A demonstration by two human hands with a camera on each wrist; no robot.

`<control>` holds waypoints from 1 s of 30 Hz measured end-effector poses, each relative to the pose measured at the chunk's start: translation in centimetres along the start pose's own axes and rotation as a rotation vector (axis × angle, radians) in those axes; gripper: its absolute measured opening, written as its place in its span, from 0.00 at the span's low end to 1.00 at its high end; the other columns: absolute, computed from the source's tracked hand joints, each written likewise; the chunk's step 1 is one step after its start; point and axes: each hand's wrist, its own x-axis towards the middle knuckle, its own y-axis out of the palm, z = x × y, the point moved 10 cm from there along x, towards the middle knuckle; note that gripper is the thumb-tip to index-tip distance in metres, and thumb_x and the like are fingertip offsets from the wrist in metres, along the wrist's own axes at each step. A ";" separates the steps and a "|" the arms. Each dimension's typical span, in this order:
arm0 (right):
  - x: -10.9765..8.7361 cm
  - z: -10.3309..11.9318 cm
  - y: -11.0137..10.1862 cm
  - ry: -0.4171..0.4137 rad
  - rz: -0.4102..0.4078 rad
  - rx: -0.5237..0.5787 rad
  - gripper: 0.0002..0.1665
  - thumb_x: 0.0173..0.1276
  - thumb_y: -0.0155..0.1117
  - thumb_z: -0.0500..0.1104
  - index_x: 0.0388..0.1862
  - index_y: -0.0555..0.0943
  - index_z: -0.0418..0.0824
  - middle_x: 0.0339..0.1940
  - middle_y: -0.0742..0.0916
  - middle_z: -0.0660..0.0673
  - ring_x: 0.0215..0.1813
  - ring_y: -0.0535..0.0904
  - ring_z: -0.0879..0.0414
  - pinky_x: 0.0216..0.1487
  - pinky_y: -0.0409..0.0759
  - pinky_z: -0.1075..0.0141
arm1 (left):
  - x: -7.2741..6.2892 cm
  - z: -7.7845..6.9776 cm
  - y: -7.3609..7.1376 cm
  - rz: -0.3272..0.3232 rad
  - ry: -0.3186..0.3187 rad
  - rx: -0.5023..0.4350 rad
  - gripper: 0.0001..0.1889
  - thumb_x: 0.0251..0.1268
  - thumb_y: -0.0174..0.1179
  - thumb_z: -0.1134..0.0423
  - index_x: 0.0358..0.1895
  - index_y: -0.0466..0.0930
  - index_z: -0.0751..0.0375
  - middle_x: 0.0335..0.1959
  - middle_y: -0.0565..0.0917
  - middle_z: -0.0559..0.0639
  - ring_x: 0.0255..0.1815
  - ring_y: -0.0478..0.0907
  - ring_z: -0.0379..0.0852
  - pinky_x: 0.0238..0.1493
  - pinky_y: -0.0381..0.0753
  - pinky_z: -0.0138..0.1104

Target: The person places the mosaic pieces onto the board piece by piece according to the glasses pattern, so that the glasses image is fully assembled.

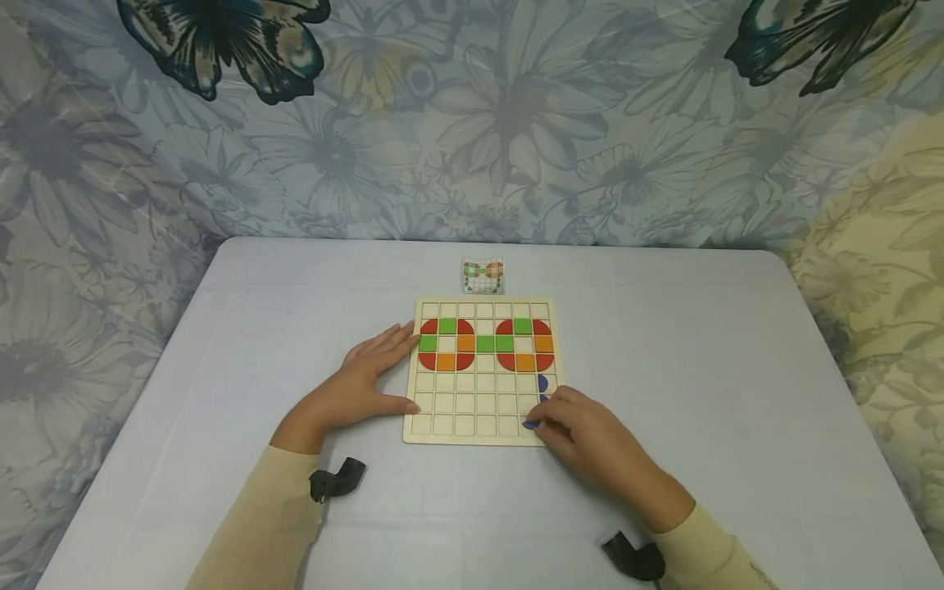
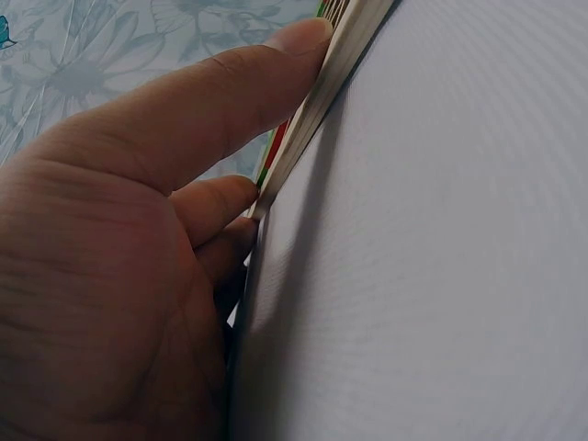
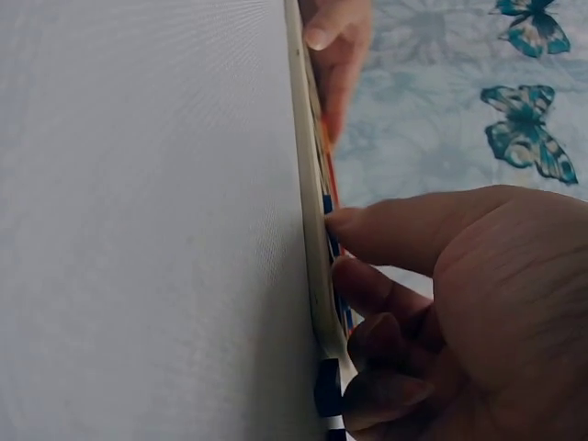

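Observation:
A pale wooden grid board (image 1: 474, 404) lies on the table with red, green and orange pieces in its upper rows. My left hand (image 1: 361, 378) rests at its left edge, thumb on the lower left and straight fingers along the upper left side. My right hand (image 1: 586, 430) pinches a small blue piece (image 1: 530, 424) over the bottom row, near the lower right corner. Just above it, a blue half-round piece (image 1: 542, 383) sits in the right column, with another partly hidden by the fingers. In the right wrist view, a blue piece (image 3: 328, 390) shows beside the curled lower fingers.
Behind the board lies a small pattern card (image 1: 483, 276) with a coloured grid design. The white-covered table (image 1: 701, 344) reaches to a wall hung with flower and butterfly cloth (image 1: 516, 123). A black wrist camera (image 1: 338, 478) sits at the left sleeve, another (image 1: 634, 557) at the right.

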 end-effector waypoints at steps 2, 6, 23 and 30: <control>0.0 -0.1 0.1 0.011 0.003 0.003 0.15 0.67 0.81 0.34 0.48 0.90 0.48 0.35 0.78 0.61 0.37 0.74 0.63 0.37 0.78 0.68 | 0.0 0.0 0.0 0.000 0.000 0.004 0.60 0.55 0.84 0.44 0.88 0.60 0.57 0.90 0.51 0.44 0.90 0.41 0.50 0.84 0.38 0.57; 0.1 -0.1 0.0 0.019 -0.013 0.032 0.16 0.66 0.83 0.37 0.51 0.89 0.46 0.34 0.77 0.61 0.37 0.74 0.62 0.36 0.78 0.67 | 0.0 0.0 0.0 -0.001 0.001 0.009 0.59 0.56 0.84 0.44 0.88 0.60 0.57 0.90 0.51 0.44 0.90 0.41 0.50 0.84 0.39 0.57; -1.3 -3.8 -4.2 -0.019 -0.148 0.678 0.25 0.92 0.37 0.39 0.67 0.80 0.29 0.52 0.87 0.37 0.51 0.83 0.48 0.48 0.84 0.63 | 0.1 0.1 0.1 -0.001 0.000 -0.005 0.59 0.57 0.83 0.44 0.88 0.60 0.55 0.90 0.51 0.42 0.90 0.41 0.49 0.84 0.39 0.56; -2.6 -6.9 -4.1 0.060 -0.112 0.724 0.30 0.94 0.31 0.44 0.71 0.76 0.27 0.56 0.85 0.32 0.56 0.84 0.47 0.55 0.83 0.67 | 0.0 0.1 0.1 0.002 -0.001 0.002 0.59 0.57 0.83 0.43 0.88 0.59 0.55 0.90 0.51 0.43 0.90 0.41 0.49 0.83 0.39 0.57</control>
